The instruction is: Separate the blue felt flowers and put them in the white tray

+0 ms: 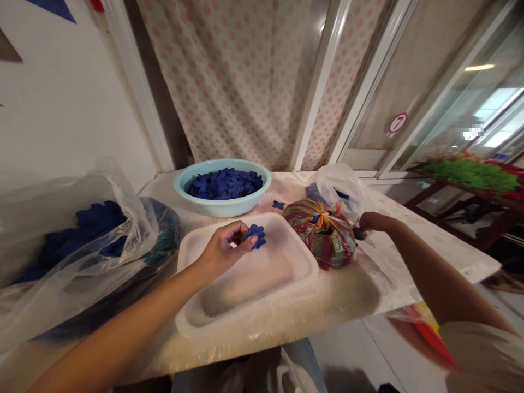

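My left hand (225, 250) hangs over a white plastic tray (303, 263), its fingertips pinching a blue flower-shaped cutout (255, 236). The cutout may be a small stack, but I cannot tell. My right hand (370, 222) is curled at the right side of a bundle wrapped in red, green and yellow striped material (321, 234), close to or touching it. Its fingers are partly hidden, so any grip is unclear. A pale blue basin (182, 185) holds a heap of similar blue cutouts (224, 184), and one more blue cutout (278, 204) lies on the table.
A translucent plastic bag (82, 245) with dark blue pieces sits at the table's left. Another plastic bag (338, 188) stands behind the striped bundle. The table (262, 349) has a pale, plastic-covered top. A dark wooden stand with green material (475, 174) is to the right.
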`<action>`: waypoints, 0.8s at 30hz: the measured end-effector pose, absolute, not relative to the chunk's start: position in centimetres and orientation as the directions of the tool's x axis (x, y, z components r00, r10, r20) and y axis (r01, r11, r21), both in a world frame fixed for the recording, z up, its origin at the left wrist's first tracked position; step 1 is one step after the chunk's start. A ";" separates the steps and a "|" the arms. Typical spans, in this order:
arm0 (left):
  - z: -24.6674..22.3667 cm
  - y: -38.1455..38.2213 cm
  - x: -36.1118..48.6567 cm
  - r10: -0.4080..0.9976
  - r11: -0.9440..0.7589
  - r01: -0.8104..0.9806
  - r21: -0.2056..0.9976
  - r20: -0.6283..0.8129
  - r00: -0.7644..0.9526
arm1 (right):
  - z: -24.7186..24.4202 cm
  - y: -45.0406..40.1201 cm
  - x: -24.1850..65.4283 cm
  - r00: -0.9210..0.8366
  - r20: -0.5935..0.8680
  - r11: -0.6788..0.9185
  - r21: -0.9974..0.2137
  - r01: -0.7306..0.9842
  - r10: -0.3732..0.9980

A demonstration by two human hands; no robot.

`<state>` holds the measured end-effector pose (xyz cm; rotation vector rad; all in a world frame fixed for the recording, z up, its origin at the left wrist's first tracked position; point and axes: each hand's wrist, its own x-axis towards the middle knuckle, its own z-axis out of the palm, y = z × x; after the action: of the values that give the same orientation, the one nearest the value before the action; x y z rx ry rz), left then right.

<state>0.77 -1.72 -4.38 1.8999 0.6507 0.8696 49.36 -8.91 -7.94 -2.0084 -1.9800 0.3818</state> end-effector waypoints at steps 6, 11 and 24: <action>-4.2 -1.7 0.8 0.732 -0.437 0.083 0.895 0.300 0.612 | -5.9 -9.4 51.2 0.030 -0.155 -0.085 -0.360 0.929 0.987; -4.3 -1.9 0.7 0.726 -0.442 0.101 0.891 0.290 0.624 | -4.2 -9.8 50.9 0.080 -0.081 -0.103 -0.346 0.933 0.994; -3.4 -2.4 0.9 0.760 -0.321 0.052 0.946 0.224 0.609 | -3.1 -10.6 48.4 0.271 -0.007 -0.263 -0.271 0.926 0.963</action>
<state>0.92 -2.37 -3.36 1.7688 0.6637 0.8298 48.39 -10.61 -3.14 -2.3262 -1.7596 0.2511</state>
